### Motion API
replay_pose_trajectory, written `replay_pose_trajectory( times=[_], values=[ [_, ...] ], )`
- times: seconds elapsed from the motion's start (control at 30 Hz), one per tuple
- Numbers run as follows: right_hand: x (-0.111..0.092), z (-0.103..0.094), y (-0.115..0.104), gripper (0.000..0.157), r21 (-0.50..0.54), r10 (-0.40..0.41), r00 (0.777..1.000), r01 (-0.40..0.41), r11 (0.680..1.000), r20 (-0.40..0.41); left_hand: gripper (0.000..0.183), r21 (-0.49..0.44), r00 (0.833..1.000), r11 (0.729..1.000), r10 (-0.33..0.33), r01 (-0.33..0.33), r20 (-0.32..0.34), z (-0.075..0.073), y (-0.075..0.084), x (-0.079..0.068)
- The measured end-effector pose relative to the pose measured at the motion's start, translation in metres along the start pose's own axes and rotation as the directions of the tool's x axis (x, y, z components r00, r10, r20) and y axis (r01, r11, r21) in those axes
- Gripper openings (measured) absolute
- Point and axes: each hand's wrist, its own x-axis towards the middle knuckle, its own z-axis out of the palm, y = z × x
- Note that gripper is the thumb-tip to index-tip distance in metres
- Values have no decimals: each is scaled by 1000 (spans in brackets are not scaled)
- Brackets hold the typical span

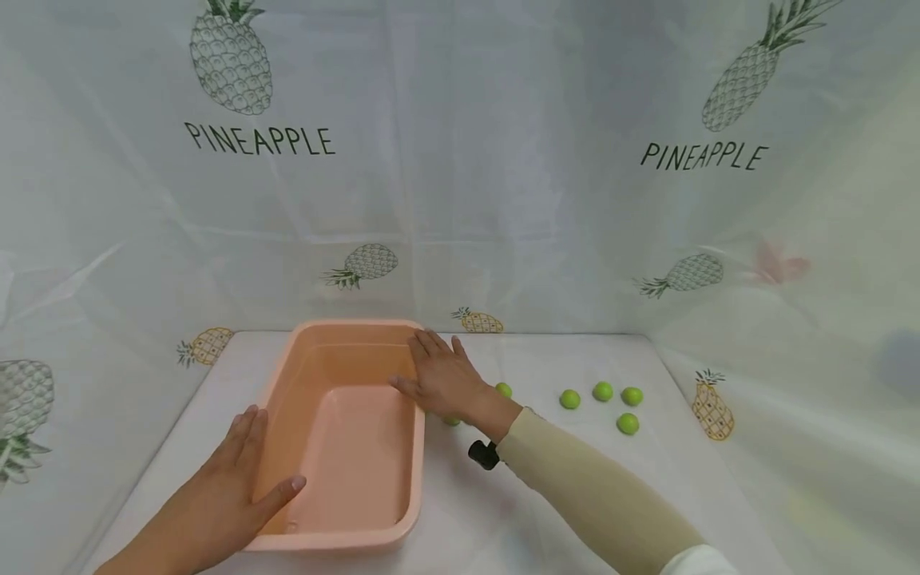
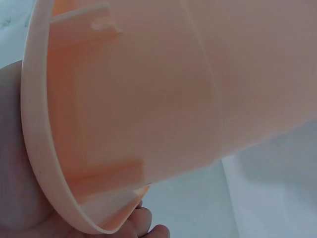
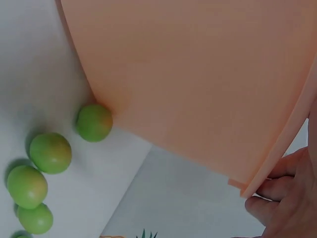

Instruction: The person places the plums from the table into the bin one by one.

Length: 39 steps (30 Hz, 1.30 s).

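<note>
An empty peach-coloured plastic basin [image 1: 366, 455] stands on the white table, left of the middle. My left hand [image 1: 216, 487] rests along its left rim, fingers straight and thumb reaching over the inside. On the opposite rim, toward the far right corner, lies my right hand [image 1: 446, 379] with its fingers extended. The left wrist view shows the basin's outer wall [image 2: 148, 99] beneath the rim, with fingertips [image 2: 141, 220] by the corner. Fingers [image 3: 277, 191] touch the rim in the right wrist view, and a small round green fruit [image 3: 94, 122] sits against the basin's lower edge.
Several more small green fruits [image 1: 602, 391] lie on the table [image 1: 546, 511] to the right of the basin, some partly behind the right forearm. A pineapple-printed sheet [image 1: 503, 200] hangs behind and at both sides. A black wrist camera [image 1: 484, 454] sticks out under the right wrist.
</note>
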Motion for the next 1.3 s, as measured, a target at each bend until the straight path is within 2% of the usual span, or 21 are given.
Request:
replay_pose_trajectory(
  times=[0.23,0.37,0.47,0.6,0.7,0.77,0.9,1.13,1.3],
  values=[
    [-10,-5,12,82,-5,1,1000,-1,1000,-15,118,-1,997,999,52,-52,-52,7,13,-4],
    [-11,-8,20,80,-10,0,1000,0,1000,-28,115,12,995,996,84,-83,-56,3,16,0],
    [-10,-10,25,78,-9,-20,999,20,1000,-30,109,23,994,994,111,-111,-16,-7,13,13],
    [-11,-12,31,74,-7,-45,999,45,999,-31,99,-4,987,988,156,-156,37,-21,4,43],
    [-12,-12,35,73,1,-57,998,57,998,-23,93,-40,983,983,179,-177,43,-21,-2,62],
    [-14,-12,37,72,-1,-69,997,69,998,-20,91,-58,983,983,179,-177,35,-18,-2,68],
    [-16,-12,43,71,-46,-76,997,75,996,-14,92,-66,985,983,171,-169,18,-12,7,70],
    [-16,-12,52,74,-56,-94,996,93,994,-6,92,15,982,982,188,-187,-13,-13,16,74],
    [-21,-16,69,75,-4,-89,995,89,996,-54,94,-43,985,985,170,-170,4,-11,14,76]
  ],
)
